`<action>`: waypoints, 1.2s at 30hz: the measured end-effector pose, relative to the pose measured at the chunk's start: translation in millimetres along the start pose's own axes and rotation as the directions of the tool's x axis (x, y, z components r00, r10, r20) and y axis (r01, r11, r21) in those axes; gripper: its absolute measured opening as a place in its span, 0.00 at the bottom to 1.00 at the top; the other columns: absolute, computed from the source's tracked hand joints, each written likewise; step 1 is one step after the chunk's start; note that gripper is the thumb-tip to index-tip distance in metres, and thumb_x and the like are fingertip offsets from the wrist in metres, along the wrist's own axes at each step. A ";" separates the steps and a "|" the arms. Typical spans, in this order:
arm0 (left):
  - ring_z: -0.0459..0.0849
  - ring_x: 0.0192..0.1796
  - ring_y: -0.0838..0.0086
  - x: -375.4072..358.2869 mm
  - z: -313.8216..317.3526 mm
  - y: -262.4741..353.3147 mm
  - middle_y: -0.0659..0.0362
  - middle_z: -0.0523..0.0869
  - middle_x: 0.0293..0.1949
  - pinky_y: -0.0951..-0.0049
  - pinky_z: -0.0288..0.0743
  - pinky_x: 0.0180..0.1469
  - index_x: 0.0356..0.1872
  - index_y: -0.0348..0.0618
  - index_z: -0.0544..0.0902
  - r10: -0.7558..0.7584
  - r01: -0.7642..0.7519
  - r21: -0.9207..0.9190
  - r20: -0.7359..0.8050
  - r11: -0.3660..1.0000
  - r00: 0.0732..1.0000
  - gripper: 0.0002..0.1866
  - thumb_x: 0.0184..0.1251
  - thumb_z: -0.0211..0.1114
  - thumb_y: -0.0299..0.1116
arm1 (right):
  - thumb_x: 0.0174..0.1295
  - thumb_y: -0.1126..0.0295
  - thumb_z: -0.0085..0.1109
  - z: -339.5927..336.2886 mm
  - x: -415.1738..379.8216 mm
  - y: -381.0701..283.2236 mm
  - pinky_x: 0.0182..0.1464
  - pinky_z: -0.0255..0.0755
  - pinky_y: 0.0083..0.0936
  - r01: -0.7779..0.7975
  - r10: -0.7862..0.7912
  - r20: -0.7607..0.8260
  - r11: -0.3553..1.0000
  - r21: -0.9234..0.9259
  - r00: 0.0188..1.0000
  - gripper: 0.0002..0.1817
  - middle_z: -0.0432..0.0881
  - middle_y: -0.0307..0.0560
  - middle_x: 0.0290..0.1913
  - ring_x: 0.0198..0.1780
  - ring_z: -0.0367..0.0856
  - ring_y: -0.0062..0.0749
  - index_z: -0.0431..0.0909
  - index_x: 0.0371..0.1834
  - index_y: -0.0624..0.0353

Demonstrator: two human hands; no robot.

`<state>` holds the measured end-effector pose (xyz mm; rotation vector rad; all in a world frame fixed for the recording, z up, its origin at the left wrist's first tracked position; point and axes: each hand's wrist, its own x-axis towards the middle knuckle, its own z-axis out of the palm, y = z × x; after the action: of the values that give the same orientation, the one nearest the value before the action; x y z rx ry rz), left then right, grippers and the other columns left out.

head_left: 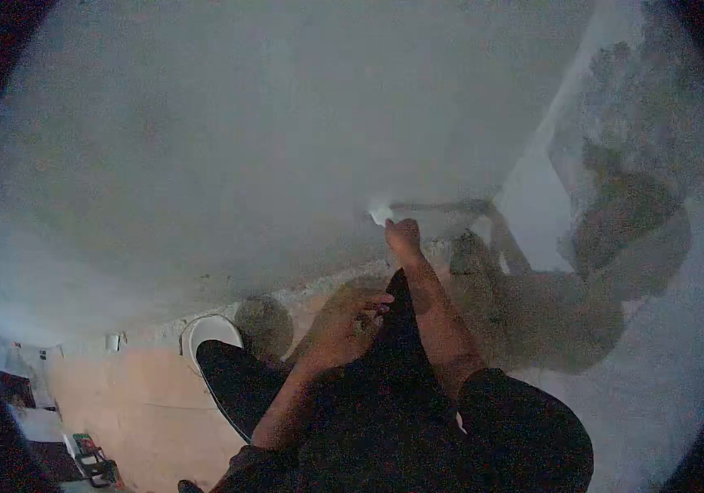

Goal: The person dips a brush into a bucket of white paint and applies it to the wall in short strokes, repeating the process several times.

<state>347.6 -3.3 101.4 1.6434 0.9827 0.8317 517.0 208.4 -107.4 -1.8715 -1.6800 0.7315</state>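
My right hand (403, 238) is stretched forward to the grey wall (286, 148), its fingers closed around a small white thing (380, 215). That thing meets the wall low down and looks bright; its kind cannot be made out in the dim light. My left hand (352, 329) hovers over my dark-clothed lap, its fingers loosely apart, with nothing visible in them. Beside my left knee is a white bucket (214, 330), partly hidden by my leg.
A rough edge (311, 287) runs where the wall meets the orange-tan floor (154, 403). On the right, another wall carries grey patches (615, 107) and my shadow. At the lower left stands a chair-like item (93, 460), with a small light-coloured thing (113, 342) by the wall.
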 end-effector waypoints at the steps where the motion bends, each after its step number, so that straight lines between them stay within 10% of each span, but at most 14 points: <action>1: 0.79 0.54 0.71 1.3 -0.1 -2.2 0.56 0.78 0.54 0.71 0.75 0.52 0.58 0.46 0.75 -0.024 0.024 0.000 0.013 1.000 1.000 0.20 0.66 0.59 0.19 | 0.63 0.53 0.57 -18.4 6.3 -22.6 0.42 0.74 0.46 -0.086 0.089 -0.033 0.993 0.079 0.995 0.25 0.83 0.66 0.33 0.37 0.82 0.53 0.82 0.25 0.68; 6: 0.78 0.55 0.70 6.4 4.1 -9.9 0.56 0.77 0.55 0.71 0.75 0.52 0.58 0.46 0.75 0.007 -0.007 -0.015 0.019 1.000 1.000 0.20 0.66 0.58 0.18 | 0.65 0.54 0.58 -138.4 -53.6 -137.2 0.33 0.72 0.37 -0.183 0.221 -0.021 0.853 0.489 0.975 0.24 0.82 0.59 0.23 0.27 0.82 0.42 0.82 0.24 0.67; 9: 0.78 0.56 0.68 7.3 10.5 -3.6 0.55 0.77 0.55 0.70 0.75 0.52 0.58 0.46 0.75 0.007 -0.007 -0.020 0.014 1.000 1.000 0.20 0.66 0.58 0.17 | 0.68 0.53 0.55 -134.4 -69.6 -139.9 0.30 0.69 0.37 0.188 -0.003 -0.306 0.795 0.576 0.952 0.25 0.79 0.51 0.17 0.21 0.77 0.36 0.82 0.23 0.66; 12: 0.78 0.55 0.68 9.5 7.1 1.3 0.54 0.77 0.54 0.69 0.75 0.52 0.58 0.46 0.75 0.010 -0.010 0.030 0.012 1.000 1.000 0.20 0.65 0.58 0.17 | 0.70 0.52 0.54 -98.5 -60.2 -124.6 0.27 0.67 0.27 0.118 -0.019 -0.205 0.870 0.479 0.979 0.25 0.76 0.42 0.17 0.19 0.73 0.23 0.83 0.26 0.63; 17: 0.79 0.54 0.67 9.6 4.7 -12.1 0.53 0.77 0.54 0.70 0.75 0.51 0.58 0.46 0.74 0.070 -0.071 0.051 0.006 0.996 0.998 0.20 0.66 0.59 0.19 | 0.69 0.53 0.54 8.8 -14.5 -64.5 0.35 0.73 0.34 0.067 -0.014 -0.257 0.978 0.199 0.966 0.23 0.81 0.52 0.23 0.26 0.81 0.38 0.81 0.29 0.64; 20: 0.79 0.53 0.67 1.0 1.3 -16.4 0.54 0.77 0.54 0.70 0.76 0.50 0.59 0.47 0.74 0.011 -0.011 0.052 0.011 0.999 1.000 0.21 0.66 0.60 0.20 | 0.70 0.53 0.50 48.5 -26.4 -23.7 0.42 0.74 0.42 0.070 -0.070 0.027 0.998 -0.007 0.997 0.23 0.83 0.58 0.31 0.33 0.82 0.55 0.81 0.31 0.65; 22: 0.75 0.62 0.64 0.6 1.4 -18.4 0.53 0.74 0.63 0.65 0.73 0.60 0.60 0.44 0.75 -0.092 0.094 -0.058 0.029 0.994 0.995 0.24 0.61 0.60 0.18 | 0.71 0.55 0.47 79.5 -31.2 22.4 0.37 0.75 0.44 -0.465 0.221 0.434 0.638 0.613 0.874 0.24 0.83 0.59 0.29 0.30 0.80 0.58 0.80 0.29 0.66; 23: 0.75 0.62 0.64 -0.3 0.1 -16.6 0.53 0.74 0.63 0.65 0.73 0.60 0.60 0.44 0.75 -0.094 0.095 -0.052 0.025 0.994 0.995 0.24 0.61 0.60 0.18 | 0.71 0.55 0.47 88.1 -28.7 36.5 0.37 0.75 0.44 -0.464 0.214 0.437 0.637 0.616 0.874 0.24 0.83 0.59 0.29 0.30 0.80 0.58 0.80 0.29 0.66; 25: 0.80 0.51 0.68 -0.4 -2.3 -10.5 0.54 0.78 0.53 0.69 0.77 0.50 0.59 0.46 0.75 0.059 -0.058 0.019 -0.041 0.998 0.997 0.20 0.66 0.60 0.21 | 0.65 0.50 0.58 88.2 -27.8 39.4 0.14 0.65 0.33 -0.268 0.200 0.236 0.913 0.309 0.951 0.24 0.72 0.40 0.12 0.12 0.72 0.31 0.78 0.19 0.58; 28: 0.80 0.52 0.68 -6.0 -7.2 -5.8 0.54 0.79 0.53 0.70 0.77 0.51 0.58 0.45 0.76 0.052 -0.050 0.025 -0.066 0.998 0.996 0.19 0.67 0.59 0.21 | 0.69 0.52 0.52 77.2 -32.6 20.9 0.15 0.62 0.37 -0.408 0.329 0.243 0.782 0.471 0.912 0.26 0.73 0.45 0.14 0.11 0.69 0.33 0.76 0.22 0.64; 29: 0.80 0.52 0.68 -5.1 -8.2 -6.0 0.54 0.79 0.53 0.70 0.77 0.51 0.58 0.45 0.76 0.059 -0.058 0.026 -0.069 0.998 0.996 0.19 0.67 0.59 0.21 | 0.68 0.51 0.53 103.4 -5.8 58.3 0.15 0.60 0.34 0.123 -0.143 0.042 0.941 0.316 0.989 0.26 0.72 0.43 0.13 0.11 0.68 0.31 0.76 0.20 0.63; 32: 0.80 0.52 0.69 -5.7 -8.2 -6.9 0.55 0.79 0.52 0.70 0.76 0.52 0.58 0.45 0.76 0.059 -0.054 0.044 -0.112 0.998 0.992 0.18 0.68 0.58 0.21 | 0.69 0.52 0.53 -29.6 -39.2 -72.8 0.14 0.57 0.30 -0.272 0.133 0.292 0.815 0.511 0.947 0.26 0.69 0.39 0.12 0.11 0.64 0.26 0.76 0.19 0.61; 36: 0.79 0.52 0.70 -2.7 -8.9 -15.3 0.56 0.78 0.53 0.71 0.75 0.50 0.57 0.46 0.76 -0.011 0.010 -0.009 -0.054 1.000 0.998 0.17 0.69 0.56 0.22 | 0.68 0.50 0.55 -118.8 -59.0 -153.7 0.15 0.54 0.23 -0.358 0.233 0.277 0.714 0.601 0.932 0.25 0.68 0.35 0.13 0.12 0.62 0.20 0.76 0.20 0.59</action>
<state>335.5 0.3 88.8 1.6146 1.0235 0.8761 484.1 162.2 87.6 -1.5939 -1.0021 1.4458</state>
